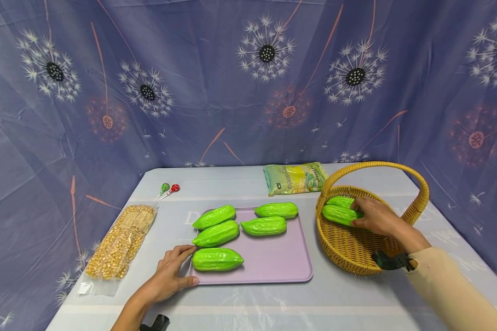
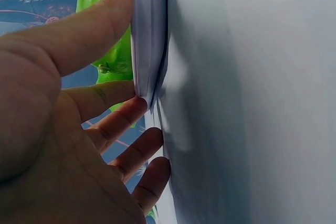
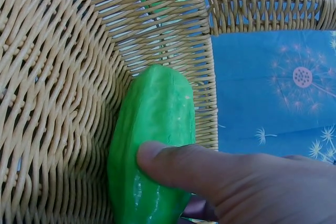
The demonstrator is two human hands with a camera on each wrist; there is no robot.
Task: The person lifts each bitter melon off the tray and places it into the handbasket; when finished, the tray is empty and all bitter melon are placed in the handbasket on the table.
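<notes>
In the head view my right hand point(image 1: 374, 216) reaches into a yellow wicker basket point(image 1: 339, 255) and grips the nearer of two green bitter melons point(image 1: 338, 215) lying against its left wall. The right wrist view shows my thumb point(image 3: 152, 153) pressed on that ridged melon point(image 3: 157, 98), while the other fingers are mostly hidden behind it. My left hand point(image 1: 171, 273) touches the near left corner of a pale purple tray point(image 1: 273, 264), its fingers extended along the edge and the thumb at the rim. Several more bitter melons point(image 1: 217, 259) lie on the tray, mostly on its left and far sides.
A clear bag of corn kernels point(image 1: 122, 241) lies left of the tray. Behind are a green lollipop point(image 1: 164, 187), a red lollipop point(image 1: 174, 188) and a green-yellow packet point(image 1: 296, 178). The basket's tall handle point(image 1: 377, 164) arches over its opening. A patterned curtain point(image 1: 215, 92) hangs behind the table.
</notes>
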